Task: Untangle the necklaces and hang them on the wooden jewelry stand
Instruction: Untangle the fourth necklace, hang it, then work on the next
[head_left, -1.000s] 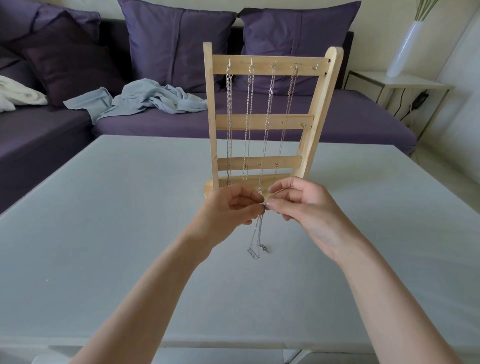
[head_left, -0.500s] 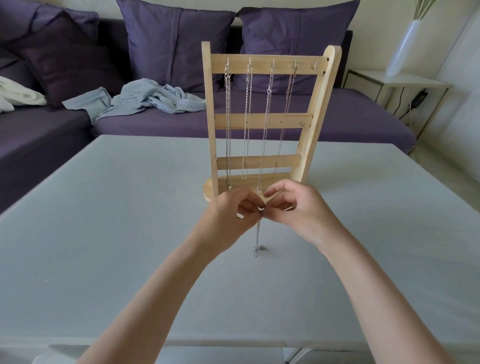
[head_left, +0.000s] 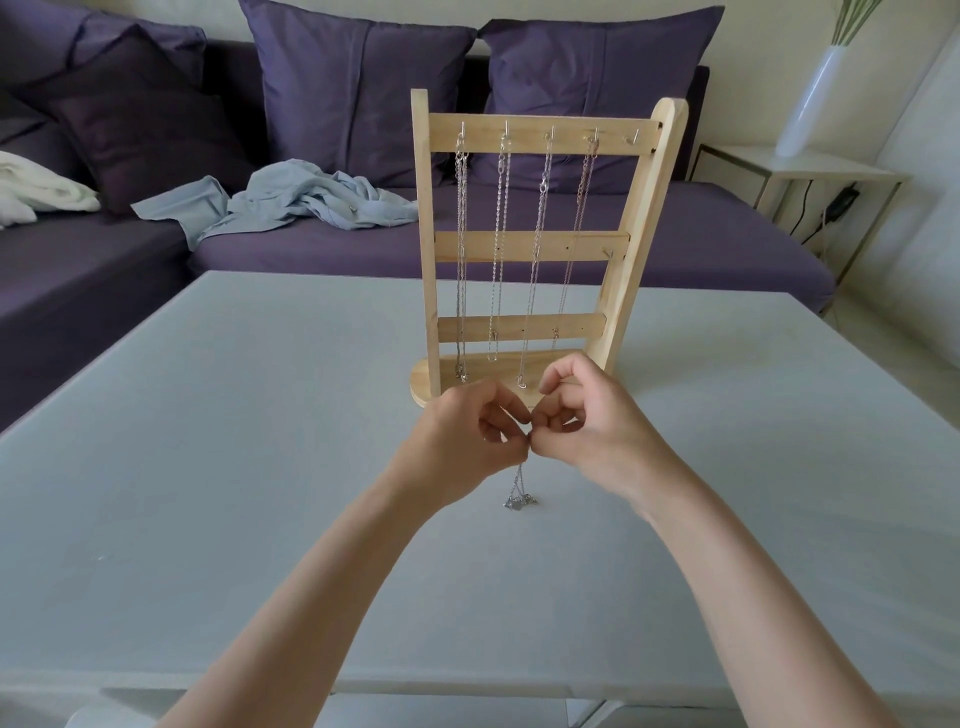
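Pale grey table (head_left: 208, 467) fills most of what I see, with a purple sofa (head_left: 675, 249) behind it at twelve o'clock. At the middle of the view my left hand (head_left: 467, 441) and my right hand (head_left: 592, 421) meet fingertip to fingertip, both with fingers curled in tight, each pinching the top of one thin silver necklace (head_left: 519, 488). It hangs straight down from the pinch, and its lower end lies bunched on the table at six o'clock from my hands. Just beyond my knuckles, at twelve o'clock, stands the wooden jewelry stand (head_left: 535, 244), upright on the table, with three crossbars. Four hung necklaces (head_left: 498, 249) drop from hooks on its top bar, side by side; a fifth hook (head_left: 635, 136) at the right end is bare. On the sofa I count two big purple cushions (head_left: 363, 93), a darker one at ten o'clock, one crumpled light-blue cloth (head_left: 311, 202) and one white cloth (head_left: 36, 189) at nine o'clock. At two o'clock one white vase (head_left: 810, 98) stands on a side table (head_left: 841, 169).
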